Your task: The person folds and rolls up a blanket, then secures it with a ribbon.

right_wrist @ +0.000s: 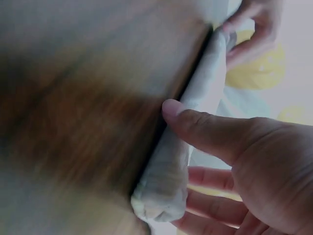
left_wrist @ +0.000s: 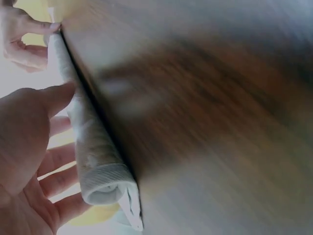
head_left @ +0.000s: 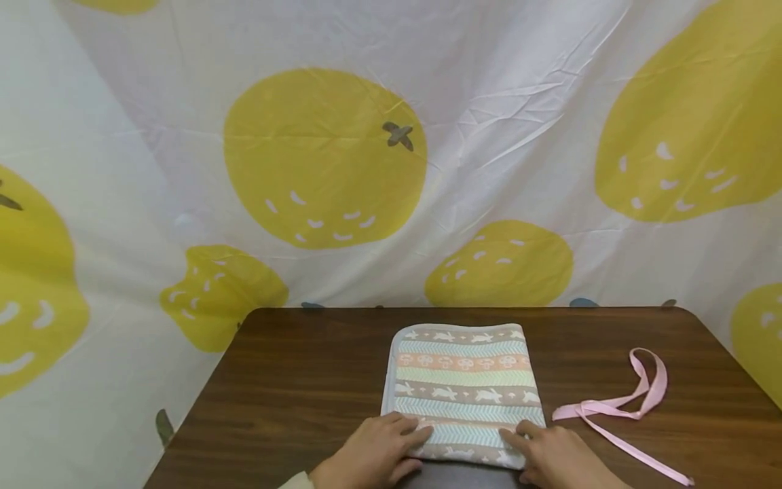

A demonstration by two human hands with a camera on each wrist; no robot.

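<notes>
A folded cloth (head_left: pixel 464 380) with striped bands of white rabbits, flowers and zigzags lies on the table, pale binding along its left side. Its near edge is rolled up; the left wrist view shows the roll's spiral end (left_wrist: pixel 105 191). My left hand (head_left: pixel 373 451) grips the left part of this roll, thumb on the near side and fingers over the far side. At the right part, my right hand (head_left: pixel 562 458) holds the roll the same way, as the right wrist view shows beside the rolled cloth (right_wrist: pixel 164 188).
A pink ribbon (head_left: pixel 611 406) lies loosely looped on the table to the right of the cloth. The dark wooden table (head_left: pixel 293 387) ends at the back against a hanging white sheet (head_left: pixel 519 41) printed with yellow fruit.
</notes>
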